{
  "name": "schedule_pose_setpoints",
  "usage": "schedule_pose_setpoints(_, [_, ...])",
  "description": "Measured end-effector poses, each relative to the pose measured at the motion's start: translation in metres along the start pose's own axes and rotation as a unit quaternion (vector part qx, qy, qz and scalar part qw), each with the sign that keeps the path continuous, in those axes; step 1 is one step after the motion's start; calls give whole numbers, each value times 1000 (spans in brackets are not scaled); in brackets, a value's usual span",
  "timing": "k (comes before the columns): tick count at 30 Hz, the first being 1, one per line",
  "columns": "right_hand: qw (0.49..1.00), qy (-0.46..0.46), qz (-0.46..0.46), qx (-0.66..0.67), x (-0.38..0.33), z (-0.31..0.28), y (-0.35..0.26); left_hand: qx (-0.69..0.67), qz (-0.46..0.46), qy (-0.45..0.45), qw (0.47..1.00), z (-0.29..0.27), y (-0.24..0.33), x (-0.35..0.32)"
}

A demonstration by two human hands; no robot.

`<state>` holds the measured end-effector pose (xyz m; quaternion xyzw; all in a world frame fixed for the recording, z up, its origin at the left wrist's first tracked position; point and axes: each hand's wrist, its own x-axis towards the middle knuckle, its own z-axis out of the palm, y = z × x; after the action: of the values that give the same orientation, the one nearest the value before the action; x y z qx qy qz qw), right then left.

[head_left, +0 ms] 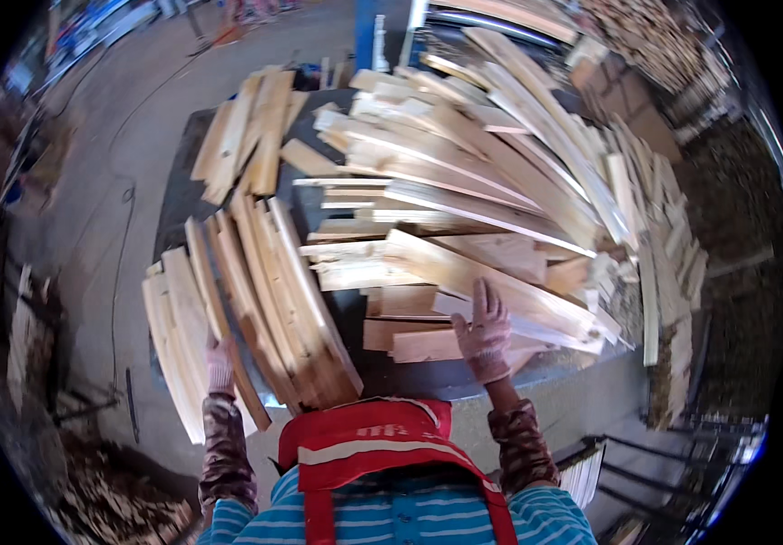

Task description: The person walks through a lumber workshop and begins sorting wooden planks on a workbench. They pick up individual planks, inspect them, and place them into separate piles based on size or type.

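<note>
My left hand, in a pale glove, grips a narrow wooden board by its edge near the lower end; part of its fingers is hidden. Left of that board lie wider pale boards, and to its right a row of long boards lies side by side. My right hand, gloved too, is held with fingers spread over the near part of a large pile of loose boards. Beyond its fingertips, a broad pale board slants across the pile. Short board pieces lie just left of this hand.
Everything rests on a dark table. At its far left corner is another stack of boards. The large pile spreads to the far right, with scraps along the right side. A blue post stands behind; a cable crosses the floor.
</note>
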<state>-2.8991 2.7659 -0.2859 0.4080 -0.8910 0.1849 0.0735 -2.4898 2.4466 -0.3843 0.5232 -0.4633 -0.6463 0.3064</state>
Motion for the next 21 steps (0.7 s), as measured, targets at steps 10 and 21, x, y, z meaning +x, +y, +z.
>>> schedule_pose_setpoints(10, [980,-110,14,-163,22,-33,80,-31,-42,-19,998,-8,-112,38])
schedule_pose_setpoints(21, [984,-105,-5,143,26,-23,-79,-24,60,-357,932,216,85,-93])
